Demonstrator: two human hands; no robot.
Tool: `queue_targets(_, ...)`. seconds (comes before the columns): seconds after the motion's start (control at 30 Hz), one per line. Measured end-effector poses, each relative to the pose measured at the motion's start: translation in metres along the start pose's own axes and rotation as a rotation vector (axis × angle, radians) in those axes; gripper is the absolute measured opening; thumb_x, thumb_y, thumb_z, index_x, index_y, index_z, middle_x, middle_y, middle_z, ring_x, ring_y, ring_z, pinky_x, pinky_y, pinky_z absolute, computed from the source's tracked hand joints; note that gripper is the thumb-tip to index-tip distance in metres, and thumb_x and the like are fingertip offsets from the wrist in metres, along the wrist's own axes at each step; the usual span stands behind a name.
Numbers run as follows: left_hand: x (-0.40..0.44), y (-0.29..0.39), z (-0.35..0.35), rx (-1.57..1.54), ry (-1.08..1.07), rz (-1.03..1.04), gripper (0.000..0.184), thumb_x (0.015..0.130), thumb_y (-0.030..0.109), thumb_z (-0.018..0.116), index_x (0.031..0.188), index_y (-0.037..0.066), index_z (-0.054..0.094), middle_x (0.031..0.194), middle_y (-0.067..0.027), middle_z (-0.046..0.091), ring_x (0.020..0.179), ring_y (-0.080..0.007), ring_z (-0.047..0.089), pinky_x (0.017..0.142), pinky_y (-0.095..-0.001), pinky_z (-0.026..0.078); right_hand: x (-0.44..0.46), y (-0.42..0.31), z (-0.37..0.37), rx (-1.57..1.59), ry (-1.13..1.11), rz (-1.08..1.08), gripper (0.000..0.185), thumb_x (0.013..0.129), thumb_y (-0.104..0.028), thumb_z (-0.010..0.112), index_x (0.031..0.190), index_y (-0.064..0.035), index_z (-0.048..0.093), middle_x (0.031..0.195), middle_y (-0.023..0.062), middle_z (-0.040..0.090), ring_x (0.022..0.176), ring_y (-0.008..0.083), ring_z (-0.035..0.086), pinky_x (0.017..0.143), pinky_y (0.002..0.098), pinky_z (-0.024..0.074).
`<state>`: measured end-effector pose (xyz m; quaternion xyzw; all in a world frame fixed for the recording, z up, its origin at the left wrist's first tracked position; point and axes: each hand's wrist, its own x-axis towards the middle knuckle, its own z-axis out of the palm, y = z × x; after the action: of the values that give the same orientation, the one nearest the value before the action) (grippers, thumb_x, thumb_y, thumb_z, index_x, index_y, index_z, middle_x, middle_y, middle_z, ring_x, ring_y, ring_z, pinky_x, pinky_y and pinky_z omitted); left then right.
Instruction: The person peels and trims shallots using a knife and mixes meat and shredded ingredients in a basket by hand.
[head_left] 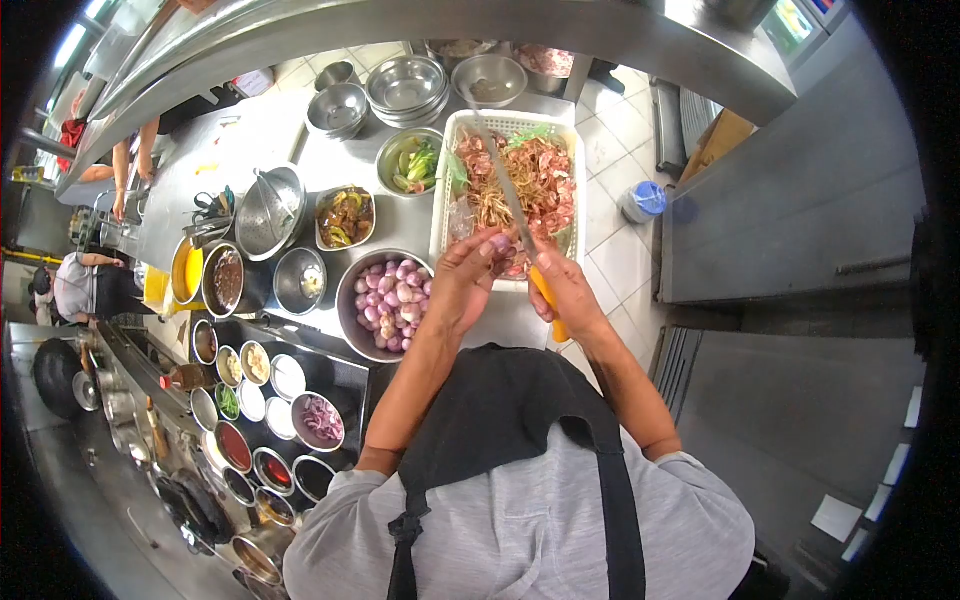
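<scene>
My right hand [567, 290] is closed round the yellow handle of a knife [512, 192], whose long blade points away from me. In my left hand [469, 275], a small purple shallot [500, 243] is held between the fingertips, close beside the blade. Both hands are over the near edge of a white plastic basket [437, 215] with reddish peelings and stringy root ends [540, 170] in it. A metal bowl [345, 318] full of purple shallots [392, 300] stands left of my left forearm.
Left of the basket are a bowl of cut green vegetables [415, 170], a square container of dark food [346, 218] and a colander [272, 215]. Stacked steel bowls [407, 85] stand behind. Several ingredient pots [318, 420] line the lower left. Other people [85, 285] stand at the far left.
</scene>
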<state>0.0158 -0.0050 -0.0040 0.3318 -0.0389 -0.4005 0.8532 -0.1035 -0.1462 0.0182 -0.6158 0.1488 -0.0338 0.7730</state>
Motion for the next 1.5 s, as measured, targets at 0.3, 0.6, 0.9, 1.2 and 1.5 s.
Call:
queue_targets(0.3,0.003,0.0,-0.009,-0.006,0.037,0.024,0.033,0.095,0.008,0.067,0.126,-0.002,0.063,0.114,-0.0115,0.07,0.104,-0.0228,0.067,0.087,-0.0354,0.054,0.001,0.001,-0.004,-0.019,0.043,-0.022,0.063,0.106,-0.043,0.045,0.159,-0.012,0.03,0.06,-0.0016,0.045,0.047,0.0051,0.041,0.044,0.02,0.0348)
queue_targets(0.6,0.004,-0.001,-0.006,-0.002,0.049,0.021,0.022,0.093,0.006,0.07,0.114,0.001,0.066,0.113,-0.0119,0.07,0.106,-0.0237,0.068,0.091,-0.0355,0.055,0.007,0.018,-0.006,-0.137,0.013,-0.057,0.06,0.106,-0.037,0.048,0.158,-0.0123,0.032,0.065,-0.0035,0.046,0.055,0.0049,0.045,0.046,0.0209,0.0387)
queue_targets(0.9,0.002,-0.005,-0.006,0.01,0.019,0.133,0.02,0.092,0.001,0.069,0.112,0.003,0.065,0.111,-0.0088,0.071,0.1,-0.0193,0.069,0.088,-0.0345,0.055,0.006,0.009,-0.001,-0.323,-0.018,-0.136,0.058,0.105,-0.033,0.052,0.157,-0.0143,0.035,0.066,-0.0028,0.047,0.055,0.006,0.047,0.049,0.0227,0.0412)
queue_targets(1.2,0.002,-0.01,-0.01,0.051,-0.017,0.184,0.018,0.09,-0.002,0.071,0.106,0.005,0.064,0.105,-0.0062,0.071,0.094,-0.0158,0.068,0.082,-0.0308,0.056,0.006,0.012,0.001,-0.48,-0.061,-0.297,0.057,0.104,-0.028,0.052,0.157,-0.0133,0.037,0.068,-0.0024,0.05,0.055,0.0069,0.047,0.051,0.0242,0.0411)
queue_targets(1.5,0.0,-0.01,-0.012,0.095,0.051,0.163,0.018,0.091,-0.003,0.069,0.108,0.004,0.065,0.107,-0.0101,0.071,0.095,-0.0179,0.069,0.083,-0.0316,0.057,0.003,-0.001,0.003,-0.49,-0.07,-0.284,0.055,0.105,-0.029,0.052,0.155,-0.0091,0.04,0.067,-0.002,0.05,0.054,0.006,0.046,0.049,0.0229,0.0402)
